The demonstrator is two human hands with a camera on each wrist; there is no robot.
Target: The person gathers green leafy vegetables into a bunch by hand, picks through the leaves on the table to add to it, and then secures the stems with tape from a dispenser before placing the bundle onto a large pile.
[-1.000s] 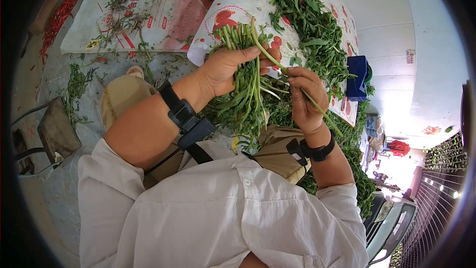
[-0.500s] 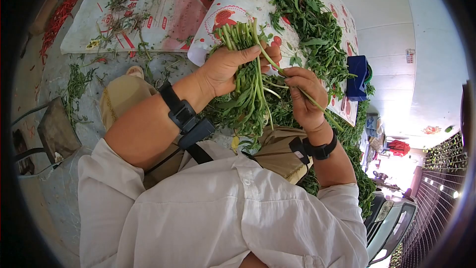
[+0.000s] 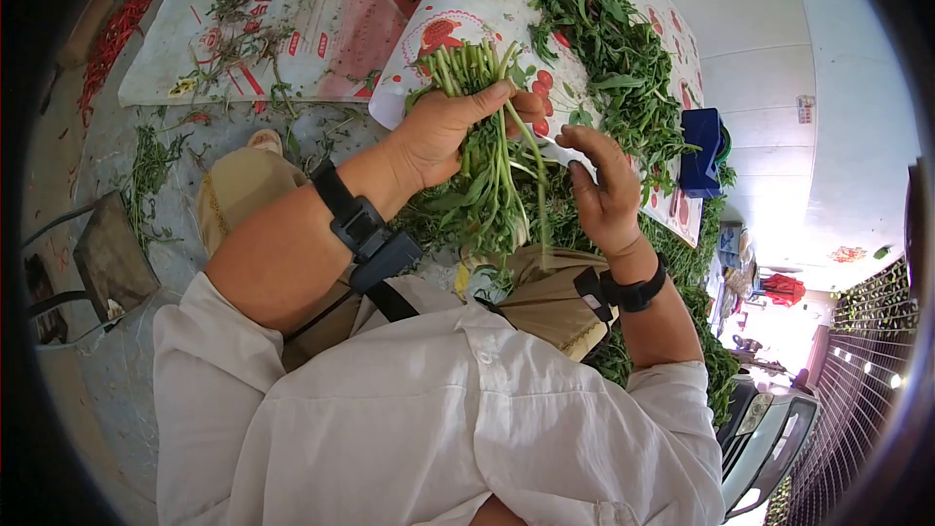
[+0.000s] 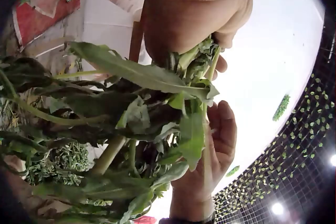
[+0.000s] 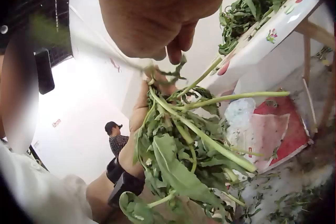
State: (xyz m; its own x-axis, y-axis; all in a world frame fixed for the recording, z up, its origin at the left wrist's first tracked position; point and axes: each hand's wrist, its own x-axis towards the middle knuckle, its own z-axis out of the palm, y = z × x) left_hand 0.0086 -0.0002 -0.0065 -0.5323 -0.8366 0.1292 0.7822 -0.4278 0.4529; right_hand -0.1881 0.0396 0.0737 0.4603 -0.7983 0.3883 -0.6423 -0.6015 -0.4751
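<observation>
My left hand (image 3: 466,122) grips a bunch of green leafy stems (image 3: 492,185) by the cut ends, with the leaves hanging down towards my lap. In the left wrist view the same hand (image 4: 194,14) closes round the stems (image 4: 136,119) from above. My right hand (image 3: 596,175) hovers just right of the bunch with its fingers spread and relaxed, holding nothing I can see. A blurred stem hangs between it and the bunch. In the right wrist view the right hand (image 5: 157,14) is above the bunch (image 5: 184,150).
A table with a cherry-print cloth (image 3: 458,0) carries a big pile of greens (image 3: 614,49). A blue container (image 3: 703,151) sits at its far edge. Plant scraps lie on a printed sack (image 3: 312,29) on the ground. A low stool (image 3: 112,253) stands at my left.
My right hand let go of the long stem it was holding, and that stem now hangs with the bunch in my left hand. The right fingers have opened.
</observation>
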